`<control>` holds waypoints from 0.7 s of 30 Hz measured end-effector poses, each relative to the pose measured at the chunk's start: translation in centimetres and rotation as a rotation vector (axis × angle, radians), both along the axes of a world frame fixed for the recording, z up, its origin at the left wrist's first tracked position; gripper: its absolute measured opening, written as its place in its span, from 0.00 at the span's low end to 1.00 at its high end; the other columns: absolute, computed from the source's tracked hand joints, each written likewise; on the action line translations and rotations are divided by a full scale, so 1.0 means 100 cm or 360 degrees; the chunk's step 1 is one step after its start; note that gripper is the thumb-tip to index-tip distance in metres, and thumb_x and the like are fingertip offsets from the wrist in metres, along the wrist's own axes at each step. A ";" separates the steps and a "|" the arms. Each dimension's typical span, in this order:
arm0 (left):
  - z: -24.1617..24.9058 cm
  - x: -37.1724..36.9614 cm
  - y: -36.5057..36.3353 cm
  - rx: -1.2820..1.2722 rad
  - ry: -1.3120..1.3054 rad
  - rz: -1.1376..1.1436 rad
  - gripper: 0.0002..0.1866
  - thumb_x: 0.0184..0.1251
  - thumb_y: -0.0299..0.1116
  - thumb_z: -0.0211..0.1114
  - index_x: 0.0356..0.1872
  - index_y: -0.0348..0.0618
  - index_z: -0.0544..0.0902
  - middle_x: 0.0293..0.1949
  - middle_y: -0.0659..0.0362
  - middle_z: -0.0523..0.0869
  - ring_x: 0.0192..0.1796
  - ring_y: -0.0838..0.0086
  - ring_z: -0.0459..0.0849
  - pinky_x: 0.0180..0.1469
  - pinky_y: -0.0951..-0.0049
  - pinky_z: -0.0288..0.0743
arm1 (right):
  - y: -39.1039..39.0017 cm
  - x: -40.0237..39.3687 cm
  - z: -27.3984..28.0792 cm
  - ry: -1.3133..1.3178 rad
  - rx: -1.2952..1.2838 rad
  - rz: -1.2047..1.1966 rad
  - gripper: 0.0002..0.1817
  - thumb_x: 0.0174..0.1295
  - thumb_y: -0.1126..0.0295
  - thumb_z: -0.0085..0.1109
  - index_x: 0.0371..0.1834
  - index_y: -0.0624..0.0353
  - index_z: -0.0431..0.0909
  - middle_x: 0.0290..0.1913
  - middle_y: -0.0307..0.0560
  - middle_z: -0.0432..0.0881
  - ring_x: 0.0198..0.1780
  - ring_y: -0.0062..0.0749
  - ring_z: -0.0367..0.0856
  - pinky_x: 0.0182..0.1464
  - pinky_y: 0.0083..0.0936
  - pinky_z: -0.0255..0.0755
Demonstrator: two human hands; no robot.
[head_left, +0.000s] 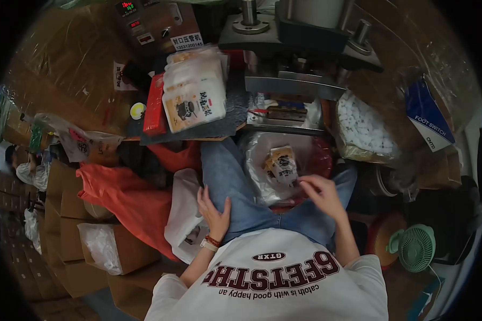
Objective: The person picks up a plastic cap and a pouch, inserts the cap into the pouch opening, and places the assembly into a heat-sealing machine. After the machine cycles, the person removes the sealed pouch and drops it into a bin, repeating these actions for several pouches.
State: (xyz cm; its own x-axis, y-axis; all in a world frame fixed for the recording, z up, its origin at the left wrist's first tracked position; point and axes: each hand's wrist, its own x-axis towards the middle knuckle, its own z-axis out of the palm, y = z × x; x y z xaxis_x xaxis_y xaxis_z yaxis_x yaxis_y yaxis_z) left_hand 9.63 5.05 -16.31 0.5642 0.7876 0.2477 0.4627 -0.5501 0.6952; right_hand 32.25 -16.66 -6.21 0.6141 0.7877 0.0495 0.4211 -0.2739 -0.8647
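My left hand (214,214) rests on my left thigh with its fingers spread, holding nothing. Over the right thigh, my right hand (324,195) has its fingertips drawn together at the lower right edge of a small printed packet (286,167). That packet lies in a round red basin (322,155) lined with clear plastic, between my legs. Other packet parts show beneath it, partly hidden. A stack of white printed pouches (194,101) stands on the dark worktop ahead, beside a red block (154,106).
A sealing machine (300,85) with metal posts is in front. To its right are a bag of small white pieces (361,125) and a blue-and-white box (428,115). A green fan (416,247) is at lower right. Orange cloth (126,200) and cardboard boxes (139,249) lie left.
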 end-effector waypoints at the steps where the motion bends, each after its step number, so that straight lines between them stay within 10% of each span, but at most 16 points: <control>1: 0.007 -0.001 -0.003 0.0178 -0.0044 0.0063 0.35 0.61 0.41 0.66 0.67 0.41 0.63 0.68 0.43 0.60 0.67 0.46 0.63 0.67 0.50 0.57 | -0.012 0.013 0.026 -0.0140 0.0197 -0.0195 0.10 0.64 0.72 0.58 0.44 0.67 0.81 0.35 0.50 0.83 0.35 0.31 0.82 0.41 0.21 0.74; 5: 0.046 0.027 0.024 0.0587 -0.0205 -0.0328 0.29 0.61 0.33 0.65 0.64 0.40 0.67 0.66 0.45 0.63 0.69 0.48 0.60 0.68 0.50 0.56 | -0.027 0.097 0.062 -0.0664 0.0366 -0.0735 0.11 0.63 0.73 0.58 0.47 0.66 0.80 0.39 0.52 0.83 0.36 0.38 0.83 0.39 0.26 0.75; 10: 0.112 0.121 0.105 0.0903 -0.0246 -0.0051 0.33 0.65 0.41 0.63 0.68 0.42 0.64 0.69 0.46 0.63 0.71 0.45 0.56 0.70 0.46 0.49 | 0.012 0.158 0.030 -0.1293 -0.0653 -0.0661 0.21 0.54 0.75 0.62 0.52 0.63 0.76 0.50 0.57 0.79 0.46 0.55 0.79 0.46 0.39 0.75; 14: 0.093 0.136 0.135 0.1016 0.0680 -0.0270 0.37 0.65 0.55 0.59 0.71 0.48 0.62 0.72 0.50 0.60 0.74 0.49 0.54 0.72 0.45 0.45 | 0.016 0.150 0.033 -0.1235 -0.0619 -0.0718 0.17 0.54 0.76 0.61 0.48 0.63 0.77 0.44 0.57 0.81 0.44 0.53 0.80 0.43 0.39 0.75; 21: 0.080 0.104 0.114 0.0856 0.0111 -0.0582 0.29 0.50 0.23 0.64 0.58 0.53 0.78 0.57 0.55 0.81 0.60 0.56 0.78 0.60 0.62 0.72 | 0.010 0.148 0.032 -0.1052 -0.0071 -0.0912 0.10 0.60 0.77 0.57 0.45 0.65 0.79 0.44 0.56 0.82 0.44 0.53 0.79 0.48 0.36 0.72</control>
